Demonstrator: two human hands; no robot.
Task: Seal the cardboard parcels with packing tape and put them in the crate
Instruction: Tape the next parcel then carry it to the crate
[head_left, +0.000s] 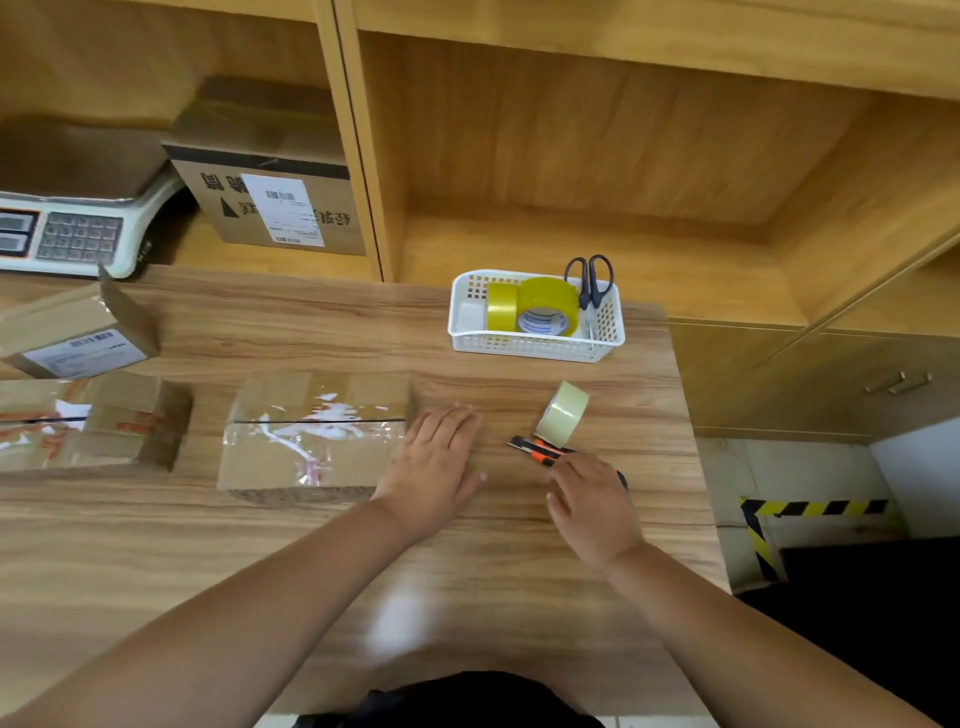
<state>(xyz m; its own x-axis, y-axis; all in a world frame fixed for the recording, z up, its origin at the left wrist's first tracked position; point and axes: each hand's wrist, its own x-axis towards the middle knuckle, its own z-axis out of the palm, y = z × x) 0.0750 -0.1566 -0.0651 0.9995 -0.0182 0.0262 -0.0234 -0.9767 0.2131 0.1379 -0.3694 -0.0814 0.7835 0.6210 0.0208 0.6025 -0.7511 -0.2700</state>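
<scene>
The left hand (436, 457) lies flat on the wooden table (519, 597) with fingers straight and together, holding nothing, just beside the right end of the nearest parcel (317, 431), probably to steady it or slide it along. The right hand (592, 504) is set apart from it and lies over the handle of an orange utility knife (540, 448). Its fingers are bent across the knife, but whether they grip it or only rest on it cannot be told. The roll of packing tape (563, 413) stands on edge just behind the knife tip, likely kept close for the next strip. Glossy clear tape already crosses the parcel's top seam, so it looks sealed. A second parcel (88, 421) sits further left, and a third (78, 338) behind it has a flap standing up and seems unsealed. A white basket (535, 351) behind holds spare yellow rolls (550, 306) and scissors (592, 280). No crate can be made out.
</scene>
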